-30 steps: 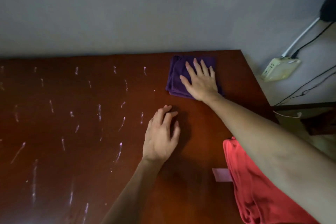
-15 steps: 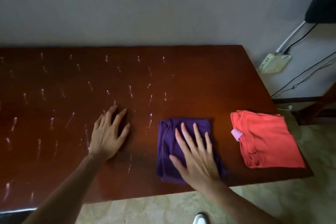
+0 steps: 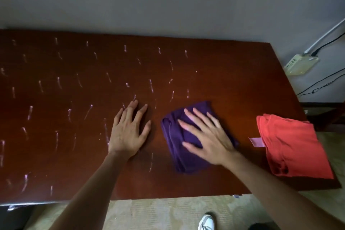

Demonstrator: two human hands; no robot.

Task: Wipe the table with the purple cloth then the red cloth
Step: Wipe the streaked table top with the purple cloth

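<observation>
Pressing flat, the right hand lay spread on the purple cloth; the left hand lay flat on the desk; bunched folds risked skipping streaks.

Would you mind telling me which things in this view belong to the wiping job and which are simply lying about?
Part of the job:
- purple cloth, under the flat right hand
- red cloth, folded at the table's right end
- table with its white streaks
- left hand, flat on the wood

Lying about:
- power strip and cables on the floor
- shoe below the table edge
</observation>
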